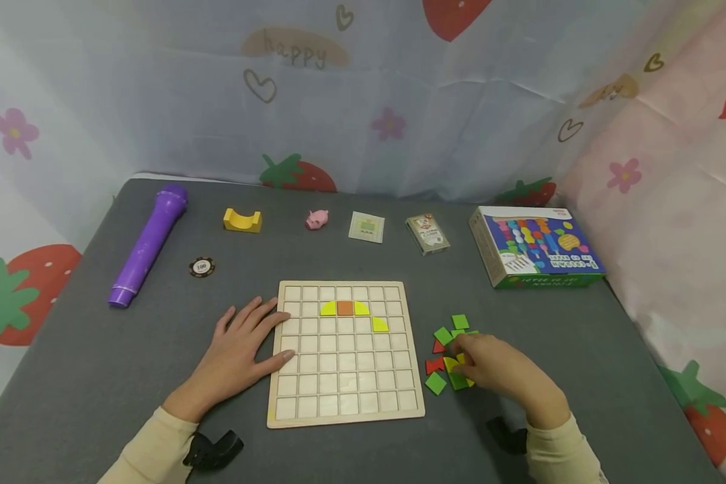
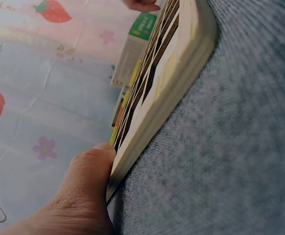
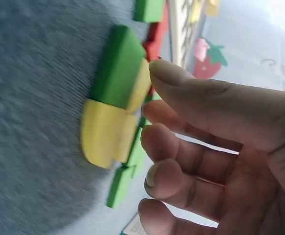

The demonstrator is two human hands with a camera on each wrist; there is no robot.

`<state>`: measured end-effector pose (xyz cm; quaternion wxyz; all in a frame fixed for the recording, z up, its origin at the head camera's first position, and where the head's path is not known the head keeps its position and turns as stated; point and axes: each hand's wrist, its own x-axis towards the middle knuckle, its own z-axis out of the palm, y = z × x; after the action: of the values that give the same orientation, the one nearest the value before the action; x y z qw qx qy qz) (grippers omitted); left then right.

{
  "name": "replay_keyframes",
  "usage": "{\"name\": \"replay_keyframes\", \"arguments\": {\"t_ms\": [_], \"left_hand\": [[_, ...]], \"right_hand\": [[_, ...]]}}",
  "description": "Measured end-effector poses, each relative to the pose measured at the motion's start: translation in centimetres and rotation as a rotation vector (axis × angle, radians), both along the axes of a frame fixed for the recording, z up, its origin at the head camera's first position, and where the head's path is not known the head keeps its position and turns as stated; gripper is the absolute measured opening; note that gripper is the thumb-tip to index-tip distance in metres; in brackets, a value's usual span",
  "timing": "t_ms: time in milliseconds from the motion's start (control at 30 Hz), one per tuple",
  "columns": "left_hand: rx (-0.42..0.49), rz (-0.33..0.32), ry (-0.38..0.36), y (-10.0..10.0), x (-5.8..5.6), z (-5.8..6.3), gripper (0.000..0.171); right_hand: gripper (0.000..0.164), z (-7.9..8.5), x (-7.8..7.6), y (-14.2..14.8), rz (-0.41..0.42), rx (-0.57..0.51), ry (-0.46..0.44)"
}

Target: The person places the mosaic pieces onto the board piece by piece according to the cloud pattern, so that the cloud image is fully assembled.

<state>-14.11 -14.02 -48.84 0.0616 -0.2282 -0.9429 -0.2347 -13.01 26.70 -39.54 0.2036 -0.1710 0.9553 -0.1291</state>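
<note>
A square wooden grid board lies in front of me, with yellow quarter-round tiles and one orange square tile in its upper cells. My left hand rests at the board's left edge, fingers spread, thumb and index tips on the rim; in the left wrist view the thumb touches the edge. To the right of the board, my right hand reaches over a small pile of green, yellow and red tiles. Its fingers are bent, with a gap between thumb and index tips.
Behind the board stand a yellow curved block, a pink pig figure, a square card and a card pack. A purple tube and a 100 chip lie left, a colourful box right.
</note>
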Motion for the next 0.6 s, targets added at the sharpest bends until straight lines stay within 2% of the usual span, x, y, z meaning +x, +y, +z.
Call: {"name": "replay_keyframes", "arguments": {"t_ms": [200, 367, 600], "left_hand": [[0.013, 0.001, 0.02, -0.1, 0.0, -0.2, 0.06], [0.007, 0.002, 0.007, 0.0, 0.0, -0.2, 0.061], [0.004, -0.001, 0.004, 0.0, -0.1, -0.2, 0.061]], "right_hand": [[0.014, -1.2, -0.1, -0.5, -0.007, -0.008, 0.018], [0.011, -1.3, -0.3, -0.7, -0.008, -0.028, 0.034], [0.02, -1.3, -0.5, -0.4, -0.015, -0.005, 0.093]]}}
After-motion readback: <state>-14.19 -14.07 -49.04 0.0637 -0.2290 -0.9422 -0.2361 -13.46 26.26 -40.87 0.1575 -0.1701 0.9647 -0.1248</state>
